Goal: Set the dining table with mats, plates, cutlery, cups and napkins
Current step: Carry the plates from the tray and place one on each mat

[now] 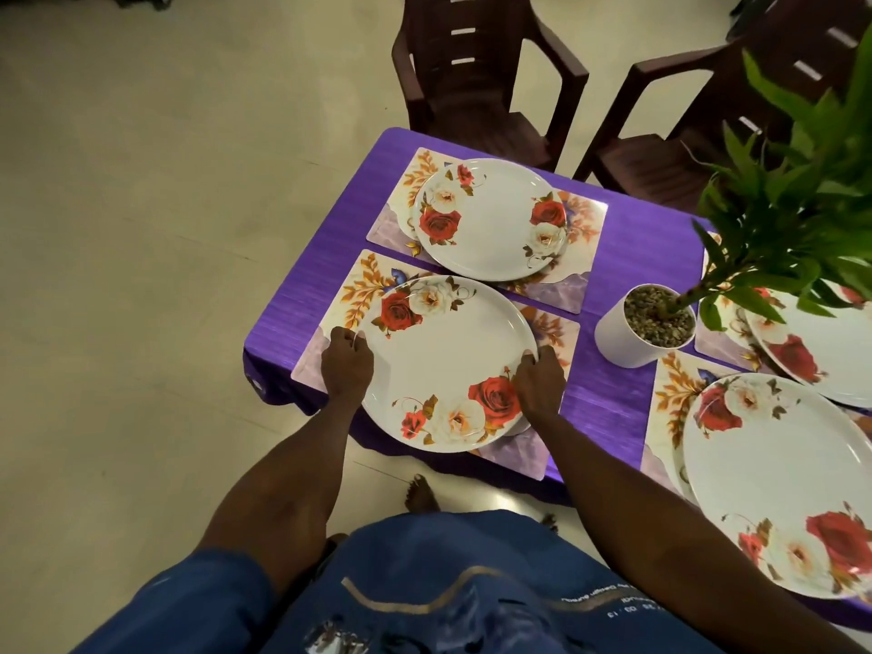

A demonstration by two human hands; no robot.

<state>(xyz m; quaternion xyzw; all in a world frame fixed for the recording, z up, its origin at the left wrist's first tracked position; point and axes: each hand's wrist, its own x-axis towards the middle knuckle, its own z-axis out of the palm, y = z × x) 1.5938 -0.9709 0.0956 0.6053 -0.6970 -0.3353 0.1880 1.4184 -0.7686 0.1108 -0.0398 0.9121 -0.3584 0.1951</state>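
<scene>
Purple-clothed table [613,257], both hands, left [347,361] and right [538,382], gripping opposite rims of floral plate [443,365].

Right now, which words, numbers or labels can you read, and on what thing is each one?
Blue shirt: white print, upside down, near the hem; only "03" and "13" can be guessed, the words are too blurred to read.
Plates, mats, pot: pictures only, no text.

White rose-patterned plates [448,365], purple tablecloth [627,257], leaf-print mats [363,285]
</scene>
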